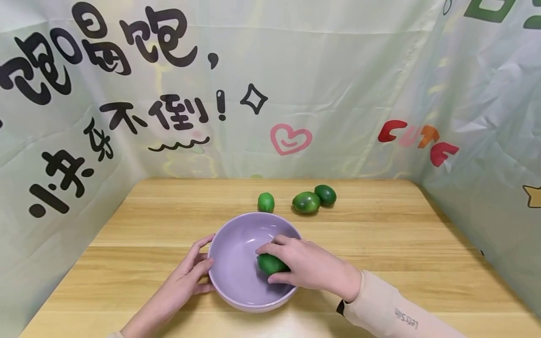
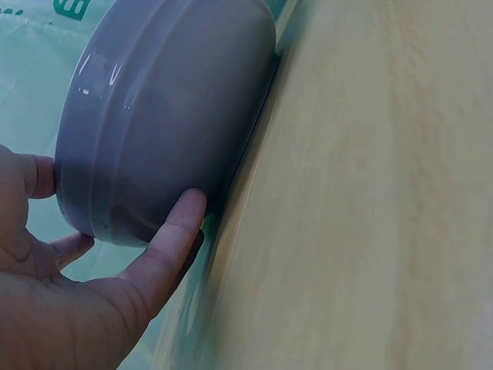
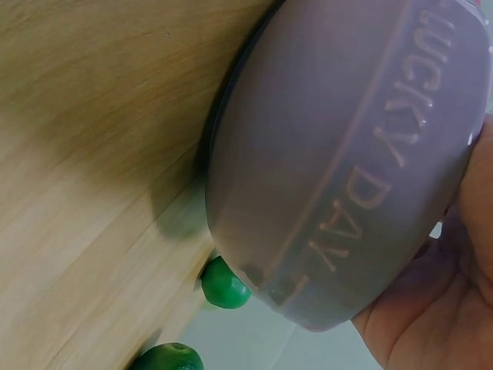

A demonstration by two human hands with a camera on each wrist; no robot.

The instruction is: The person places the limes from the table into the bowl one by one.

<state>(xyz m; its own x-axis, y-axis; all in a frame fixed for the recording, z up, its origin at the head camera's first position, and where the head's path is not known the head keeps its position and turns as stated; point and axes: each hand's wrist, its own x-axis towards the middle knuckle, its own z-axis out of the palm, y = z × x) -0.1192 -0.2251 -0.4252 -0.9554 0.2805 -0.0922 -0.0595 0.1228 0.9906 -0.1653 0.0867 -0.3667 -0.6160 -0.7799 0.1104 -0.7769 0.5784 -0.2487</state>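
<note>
A lilac bowl point(image 1: 236, 263) stands on the wooden table, its outside raised with the words LUCKY DAY in the right wrist view. My left hand point(image 1: 192, 270) rests against the bowl's left outer wall with fingers spread. In the left wrist view, one finger point(image 2: 173, 239) lies along the lower wall and others touch near the rim. Inside the bowl, my right hand point(image 1: 302, 263) holds a dark green lime point(image 1: 271, 264) between fingers and thumb. That lime is hidden behind the bowl wall in the right wrist view.
Behind the bowl lies a small bright green lime point(image 1: 266, 202). Right of it, a larger mottled lime point(image 1: 306, 203) sits against a darker one point(image 1: 325, 195). Printed cloth point(image 1: 338, 94) hangs behind and along both sides of the table point(image 1: 380, 225).
</note>
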